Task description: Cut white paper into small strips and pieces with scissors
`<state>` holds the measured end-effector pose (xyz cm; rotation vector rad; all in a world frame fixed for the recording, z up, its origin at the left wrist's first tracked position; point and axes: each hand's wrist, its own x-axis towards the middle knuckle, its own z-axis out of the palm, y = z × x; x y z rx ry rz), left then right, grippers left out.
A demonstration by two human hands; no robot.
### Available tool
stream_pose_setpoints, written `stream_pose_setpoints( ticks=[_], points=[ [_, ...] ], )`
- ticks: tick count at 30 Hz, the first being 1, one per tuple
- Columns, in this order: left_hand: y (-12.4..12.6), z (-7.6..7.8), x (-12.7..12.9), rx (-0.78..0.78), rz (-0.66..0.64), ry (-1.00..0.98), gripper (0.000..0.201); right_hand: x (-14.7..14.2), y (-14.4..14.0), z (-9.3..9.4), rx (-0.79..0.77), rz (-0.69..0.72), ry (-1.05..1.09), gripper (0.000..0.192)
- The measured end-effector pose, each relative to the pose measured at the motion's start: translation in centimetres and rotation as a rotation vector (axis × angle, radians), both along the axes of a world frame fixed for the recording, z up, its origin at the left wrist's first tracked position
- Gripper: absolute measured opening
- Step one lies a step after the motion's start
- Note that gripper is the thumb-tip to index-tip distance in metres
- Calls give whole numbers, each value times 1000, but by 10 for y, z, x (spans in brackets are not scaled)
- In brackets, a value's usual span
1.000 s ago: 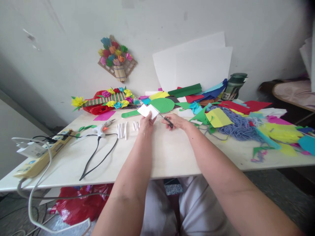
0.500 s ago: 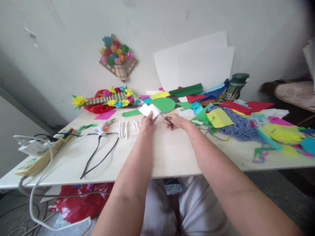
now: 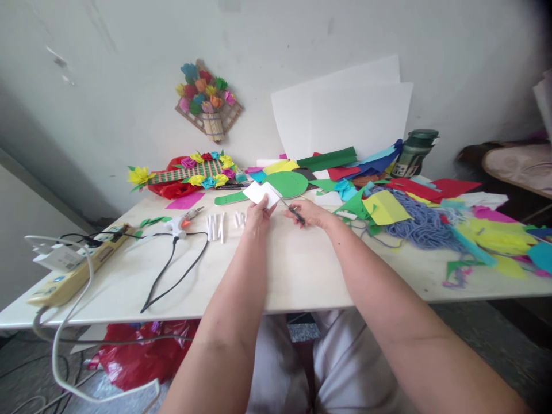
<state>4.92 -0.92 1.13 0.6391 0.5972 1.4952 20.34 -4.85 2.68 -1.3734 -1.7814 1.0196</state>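
Pinched in my left hand (image 3: 260, 217) is a piece of white paper (image 3: 255, 194), held above the table in front of a green paddle-shaped piece (image 3: 286, 184). My right hand (image 3: 313, 214) grips a pair of scissors (image 3: 296, 215) by its dark handles. The blades point left and reach the right edge of the paper; whether they are apart is too small to tell. Left of my left hand lie several short white rolls (image 3: 215, 227), with a white glue gun (image 3: 177, 227) farther left.
A yellow power strip (image 3: 81, 264) with plugged cables occupies the table's left side. Colored paper sheets (image 3: 386, 207) and blue-grey yarn (image 3: 420, 227) spread over the right. A flower-decorated piece (image 3: 190, 174) lies at the back left, and a dark green bottle (image 3: 414, 154) stands at the back right.
The hands, paper and scissors stay almost in place. The whole view has shifted very slightly.
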Motion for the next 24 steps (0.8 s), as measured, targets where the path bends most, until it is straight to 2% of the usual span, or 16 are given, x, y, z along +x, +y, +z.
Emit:
stream_pose_setpoints(
  ticks=[10, 19, 24],
  points=[
    [1, 0, 0, -11, -7, -23, 27, 0, 3, -5, 19, 3, -16, 33],
    [0, 2, -1, -17, -2, -29, 26, -3, 1, -4, 26, 21, 16, 31],
    [1, 1, -2, -14, 3, -36, 26, -4, 1, -6, 102, 7, -61, 31]
  ],
)
